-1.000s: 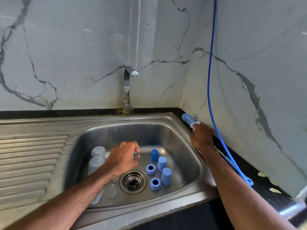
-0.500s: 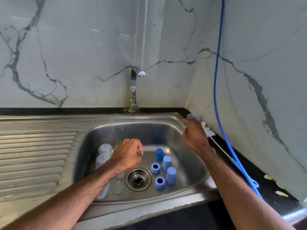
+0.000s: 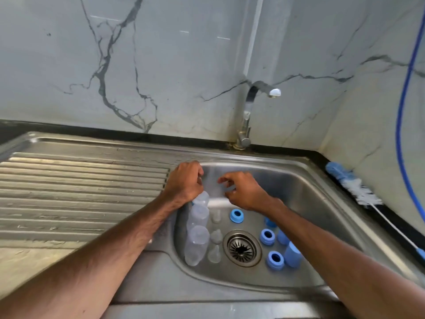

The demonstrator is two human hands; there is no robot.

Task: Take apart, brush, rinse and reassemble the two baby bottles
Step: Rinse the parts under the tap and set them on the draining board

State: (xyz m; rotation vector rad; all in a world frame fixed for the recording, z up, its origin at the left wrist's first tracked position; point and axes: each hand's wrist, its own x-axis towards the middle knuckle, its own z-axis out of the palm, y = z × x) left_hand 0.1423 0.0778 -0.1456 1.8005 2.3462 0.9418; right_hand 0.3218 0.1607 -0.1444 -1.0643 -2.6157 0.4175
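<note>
Clear baby bottles (image 3: 197, 233) lie end to end along the left side of the sink basin (image 3: 305, 196). My left hand (image 3: 186, 183) is closed in a fist over the upper end of the rearmost clear bottle (image 3: 202, 200) at the basin's back-left corner. Just to its right, my right hand (image 3: 243, 192) hovers with curled, spread fingers and nothing visible in it. Clear nipples (image 3: 215, 237) stand in a row beside the bottles. Blue rings (image 3: 266, 236) and blue caps (image 3: 292, 254) sit right of the drain (image 3: 242, 247). The bottle brush (image 3: 351, 185) lies on the counter at the right.
The faucet (image 3: 250, 111) rises behind the basin, with no water running. A ribbed steel drainboard (image 3: 80, 185) spreads to the left. A blue hose (image 3: 404, 88) hangs down the right wall above the black counter edge.
My right hand has let go of the brush on the right counter and crossed into the basin. My left hand has moved to the basin's back-left corner. The view has swung left.
</note>
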